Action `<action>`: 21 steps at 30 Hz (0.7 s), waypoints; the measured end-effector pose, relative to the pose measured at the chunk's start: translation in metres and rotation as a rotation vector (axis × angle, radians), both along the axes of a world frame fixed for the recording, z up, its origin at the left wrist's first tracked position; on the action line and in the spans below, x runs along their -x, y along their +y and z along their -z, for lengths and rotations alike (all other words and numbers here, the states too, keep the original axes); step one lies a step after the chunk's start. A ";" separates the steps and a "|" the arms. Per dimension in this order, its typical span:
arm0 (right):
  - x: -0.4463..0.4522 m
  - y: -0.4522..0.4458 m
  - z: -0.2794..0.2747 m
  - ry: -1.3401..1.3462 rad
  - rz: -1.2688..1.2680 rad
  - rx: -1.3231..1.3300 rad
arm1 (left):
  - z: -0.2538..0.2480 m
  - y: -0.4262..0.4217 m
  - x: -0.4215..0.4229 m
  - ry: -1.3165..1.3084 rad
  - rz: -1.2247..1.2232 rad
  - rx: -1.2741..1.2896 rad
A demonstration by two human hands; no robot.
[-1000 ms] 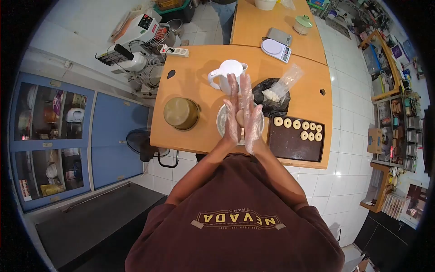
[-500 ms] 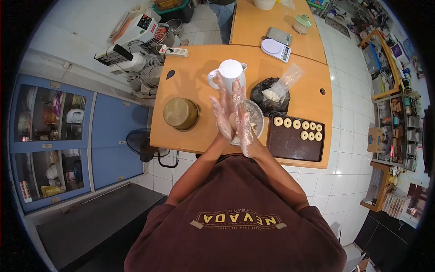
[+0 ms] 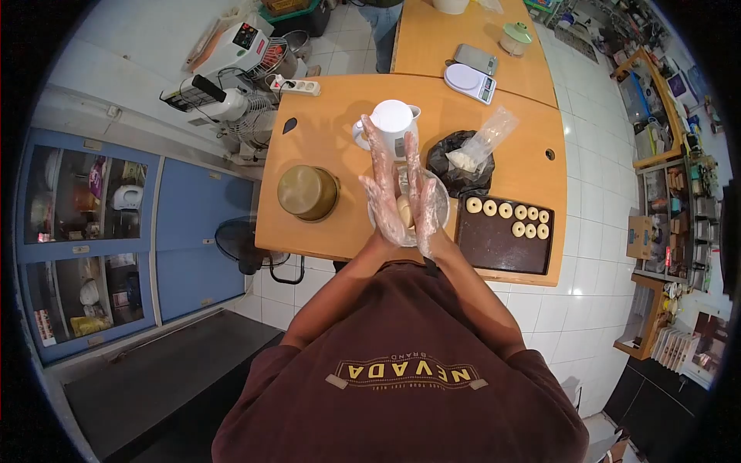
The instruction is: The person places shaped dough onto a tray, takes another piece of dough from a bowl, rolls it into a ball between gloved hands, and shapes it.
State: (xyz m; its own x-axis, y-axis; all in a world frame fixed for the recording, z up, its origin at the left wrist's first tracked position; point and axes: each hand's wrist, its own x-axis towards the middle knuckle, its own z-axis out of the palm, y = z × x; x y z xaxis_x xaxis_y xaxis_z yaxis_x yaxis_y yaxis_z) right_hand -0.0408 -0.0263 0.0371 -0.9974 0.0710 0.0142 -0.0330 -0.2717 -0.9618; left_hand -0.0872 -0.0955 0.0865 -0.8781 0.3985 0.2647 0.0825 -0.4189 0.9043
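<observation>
Head view of a person at a wooden table (image 3: 355,235), both forearms reaching forward from the short sleeves and converging over a bowl (image 3: 441,207). The elbows are bent and set wide; the wrists lie near each other at the table's front edge. The left hand (image 3: 385,191) and the right hand (image 3: 423,204) wear thin, see-through gloves marked with white smears. The palms are turned inward to face each other, with the fingers extended forward, nearly straight, and the two sets of fingertips apart. Each thumb stands out from its fingers. Neither hand is closed: the dough (image 3: 405,210), a small pale piece, lies between the open palms, above the bowl, against the left palm; whether the right palm also presses on it cannot be told. Beyond the fingers stands a white jug (image 3: 394,117), partly covered by them in this view. To the right of the jug is a black bag (image 3: 450,174), with a clear bag (image 3: 492,140) holding white matter upon it. To the right of the bowl is a dark tray (image 3: 498,255) bearing nine dough rings (image 3: 505,210), six in the far row and three in the nearer. A pot (image 3: 305,193) stands to the left.
</observation>
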 end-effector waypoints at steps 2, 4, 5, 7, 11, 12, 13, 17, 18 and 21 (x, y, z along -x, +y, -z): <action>-0.009 -0.002 -0.017 0.007 0.007 -0.068 | 0.018 -0.004 0.012 -0.113 0.004 0.045; -0.010 -0.005 -0.023 0.093 0.057 -0.184 | 0.007 0.001 0.014 -0.330 0.062 -0.123; -0.009 -0.007 -0.024 0.156 0.093 -0.255 | 0.013 0.002 0.017 -0.400 0.089 -0.163; -0.009 -0.007 -0.024 0.205 0.118 -0.324 | 0.058 -0.001 0.023 -0.357 0.143 -0.074; -0.006 -0.003 -0.048 0.227 0.101 -0.087 | 0.057 0.002 0.008 -0.123 0.202 0.023; -0.004 -0.001 -0.056 0.251 0.100 0.030 | 0.060 0.002 0.006 -0.042 0.189 0.011; -0.003 0.000 -0.056 0.255 0.128 0.063 | 0.062 -0.003 -0.005 0.029 0.163 0.113; 0.001 0.004 -0.059 0.203 0.251 0.028 | 0.049 -0.007 -0.021 0.157 0.139 0.147; 0.001 0.002 -0.055 0.190 0.228 0.027 | 0.043 -0.007 -0.021 0.174 0.127 0.131; -0.001 -0.009 -0.030 0.137 0.158 0.049 | 0.029 -0.004 -0.011 0.174 0.039 0.058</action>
